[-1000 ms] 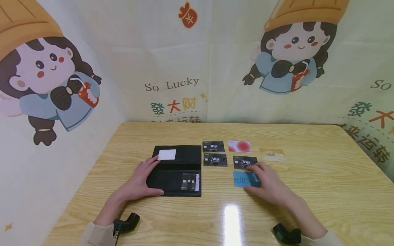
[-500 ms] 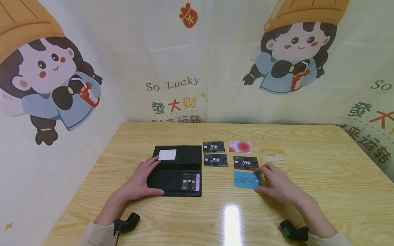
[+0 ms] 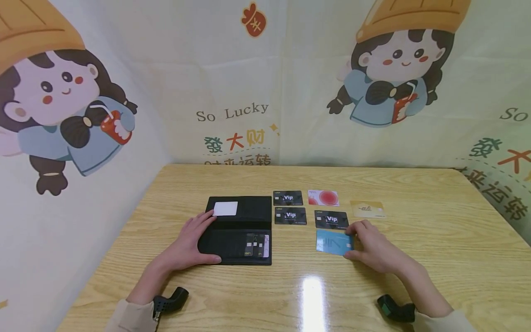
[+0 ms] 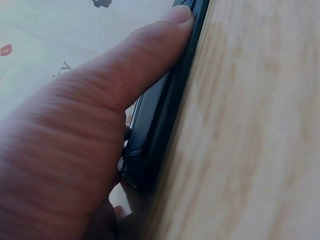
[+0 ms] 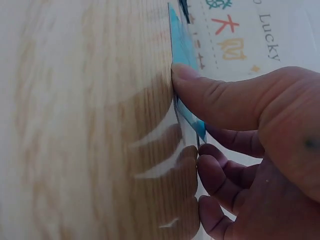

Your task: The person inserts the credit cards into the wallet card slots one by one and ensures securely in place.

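Note:
An open black wallet (image 3: 232,212) lies on the table in the head view. My left hand (image 3: 188,242) rests on its left side, thumb on the lower edge and fingers spread up to a white panel (image 3: 225,208). The left wrist view shows the thumb (image 4: 150,47) lying along the wallet's edge. My right hand (image 3: 375,251) pinches a blue card (image 3: 332,242) at its right end, between thumb and fingers. In the right wrist view the blue card (image 5: 182,40) looks slightly tilted, close to the tabletop. Several cards (image 3: 255,245) sit in the wallet's lower slots.
Black Vip cards (image 3: 288,198) lie just right of the wallet, and another black card (image 3: 331,220) sits right above the blue one. A red-and-white card (image 3: 323,198) and a gold card (image 3: 367,209) lie farther back. A printed cloth (image 3: 315,138) hangs behind the table (image 3: 265,295).
My right hand has slid right, from over the blue card to its right end, and now grips it. The card has shifted slightly and tilted. My left hand stays on the wallet.

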### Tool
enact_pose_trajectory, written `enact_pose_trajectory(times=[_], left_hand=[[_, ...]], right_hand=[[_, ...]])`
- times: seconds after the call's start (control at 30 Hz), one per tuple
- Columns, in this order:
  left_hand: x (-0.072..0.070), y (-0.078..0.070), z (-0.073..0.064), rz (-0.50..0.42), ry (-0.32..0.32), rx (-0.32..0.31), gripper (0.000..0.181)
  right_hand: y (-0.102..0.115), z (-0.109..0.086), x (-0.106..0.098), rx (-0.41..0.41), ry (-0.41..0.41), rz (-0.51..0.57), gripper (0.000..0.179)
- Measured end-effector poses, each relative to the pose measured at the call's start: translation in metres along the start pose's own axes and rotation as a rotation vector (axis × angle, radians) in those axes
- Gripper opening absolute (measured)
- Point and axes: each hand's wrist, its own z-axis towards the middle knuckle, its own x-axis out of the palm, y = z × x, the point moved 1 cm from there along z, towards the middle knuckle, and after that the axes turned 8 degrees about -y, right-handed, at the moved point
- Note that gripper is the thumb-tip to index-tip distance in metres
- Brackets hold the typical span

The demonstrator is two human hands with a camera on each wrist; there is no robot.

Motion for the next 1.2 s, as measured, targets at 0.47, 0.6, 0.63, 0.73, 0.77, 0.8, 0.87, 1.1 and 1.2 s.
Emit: enact_pose_trajectory(times=[0.47,0.6,0.63,0.73,0.77,0.8,0.87,1.1,1.2], left_hand=[[0.001,0.0,0.001,0.006,0.006,-0.01,0.111],[0.001,0.0,0.001,0.007,0.005,-0.008,0.111],[0.002,0.0,0.001,0.006,0.005,-0.008,0.111],[0.002,0.0,0.001,0.003,0.004,-0.008,0.111],[0.002,0.0,0.001,0.002,0.004,-0.008,0.111],[0.001,0.0,0.001,0.001,0.004,-0.008,0.111],[0.001,0.0,0.001,-0.002,0.004,-0.009,0.111],[0.002,0.002,0.001,0.017,-0.005,-0.003,0.111],[0.002,0.002,0.001,0.013,-0.006,0.002,0.111]], right_hand=[[-0.001,0.001,-0.003,0.009,0.053,0.09,0.052],[-0.002,-0.001,-0.005,-0.002,0.077,0.135,0.057],[-0.002,-0.001,-0.005,-0.001,0.083,0.144,0.059],[-0.002,-0.002,-0.005,0.003,0.091,0.162,0.063],[-0.001,-0.002,-0.004,0.003,0.09,0.157,0.064],[0.0,-0.002,-0.004,0.003,0.089,0.151,0.065],[0.001,-0.001,-0.002,-0.001,0.08,0.129,0.064],[0.006,0.0,0.0,0.006,0.077,0.034,0.054],[0.008,0.0,0.0,0.017,0.081,0.031,0.047]])
